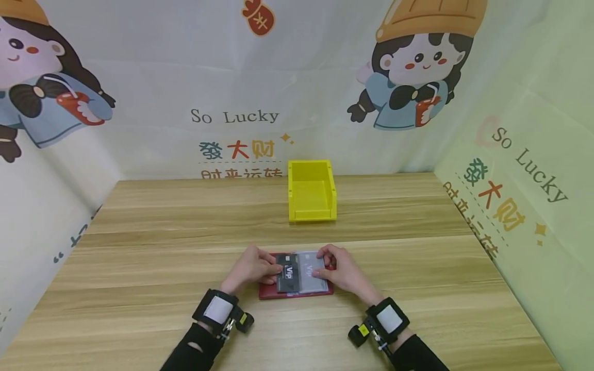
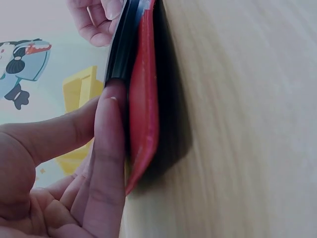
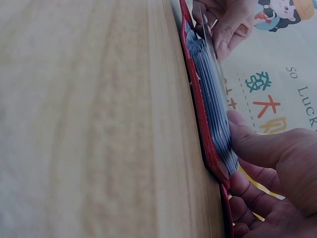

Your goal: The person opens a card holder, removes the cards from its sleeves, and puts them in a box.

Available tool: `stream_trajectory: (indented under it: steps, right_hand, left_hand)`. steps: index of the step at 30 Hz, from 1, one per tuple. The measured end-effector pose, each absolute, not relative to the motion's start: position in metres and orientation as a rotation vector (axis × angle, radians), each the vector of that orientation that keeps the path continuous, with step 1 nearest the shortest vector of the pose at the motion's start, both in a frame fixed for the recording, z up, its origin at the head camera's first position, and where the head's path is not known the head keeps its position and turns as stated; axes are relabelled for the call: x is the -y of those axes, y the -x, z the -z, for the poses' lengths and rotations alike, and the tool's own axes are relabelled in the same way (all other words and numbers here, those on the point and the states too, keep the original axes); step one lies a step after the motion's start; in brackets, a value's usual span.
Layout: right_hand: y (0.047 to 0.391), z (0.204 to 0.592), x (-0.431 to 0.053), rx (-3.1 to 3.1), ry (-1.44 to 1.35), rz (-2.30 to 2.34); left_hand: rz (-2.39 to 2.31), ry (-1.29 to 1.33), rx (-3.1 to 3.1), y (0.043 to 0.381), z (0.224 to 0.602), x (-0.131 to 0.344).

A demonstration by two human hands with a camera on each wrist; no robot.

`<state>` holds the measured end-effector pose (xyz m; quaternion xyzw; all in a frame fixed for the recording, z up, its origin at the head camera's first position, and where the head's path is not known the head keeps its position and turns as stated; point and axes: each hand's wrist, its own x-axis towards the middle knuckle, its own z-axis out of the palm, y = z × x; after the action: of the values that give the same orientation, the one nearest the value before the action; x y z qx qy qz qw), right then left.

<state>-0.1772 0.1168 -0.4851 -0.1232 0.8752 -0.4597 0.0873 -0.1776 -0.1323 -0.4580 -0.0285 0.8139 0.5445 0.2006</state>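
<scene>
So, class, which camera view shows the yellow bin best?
The head view: the whole yellow bin is unobstructed. Left wrist shows parts behind the left hand; right wrist, only slivers behind the right hand.

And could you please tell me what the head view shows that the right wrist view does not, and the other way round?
Only the head view shows the "Vip" lettering on the dark card and the wristbands.

Only the right wrist view shows the clear sleeves edge-on, as a layered stack.

Both show the left hand, the right hand, the red wallet and the wooden table.
</scene>
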Motion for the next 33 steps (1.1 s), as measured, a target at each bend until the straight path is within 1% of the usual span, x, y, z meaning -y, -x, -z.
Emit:
stream_trajectory:
  steps: [16, 22, 33]
  right_hand:
    - [0.177, 0.482, -0.118, -2.605, 0.401, 1.374]
    - [0.174, 0.485, -0.121, -2.59, 0.387, 1.341]
    - [0.177, 0.486, -0.122, -2.581, 0.444, 1.372]
  left_hand:
    - [-1.681, 0.09, -2.155, 0.174, 0.459, 0.148]
    - [-1.778, 0.033, -2.075, 0.173, 0.459, 0.145]
    - [-1.879, -0.025, -1.975, 0.185, 0.453, 0.136]
